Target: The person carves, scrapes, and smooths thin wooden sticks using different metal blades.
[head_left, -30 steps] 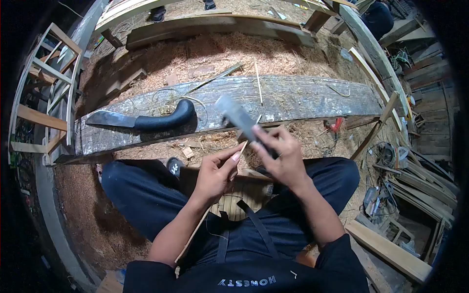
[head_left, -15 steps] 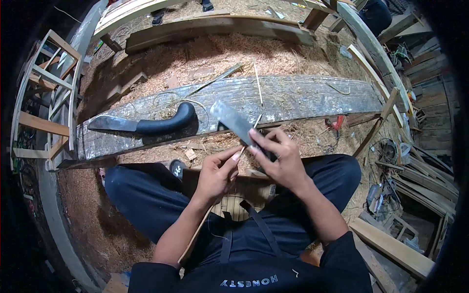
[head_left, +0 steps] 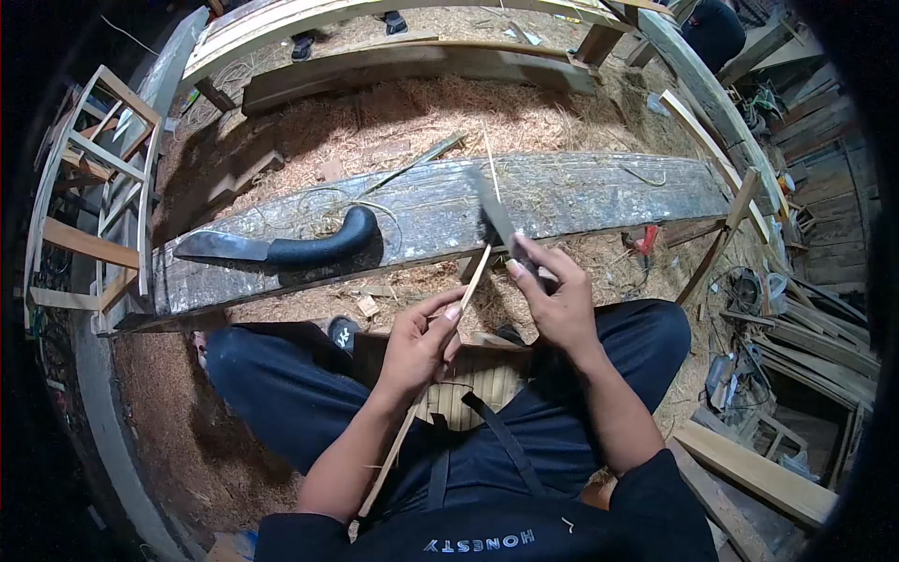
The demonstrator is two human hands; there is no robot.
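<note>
Handwork in head view, seemingly trimming: pinching a thin pale wooden strip (head_left: 473, 284) over the lap (head_left: 564, 440) with left hand (head_left: 419, 351), clasping a dark-handled metal knife (head_left: 496, 217) with right hand (head_left: 567, 304); probably calling next for steady contact.

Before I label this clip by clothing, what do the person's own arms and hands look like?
The left hand and right hand are ungloved. The forearms are bare below short, dark sleeves, with no watch or cable visible. The sleeves look plain; the dark shirt carries pale lettering reading HONESTY.
</note>
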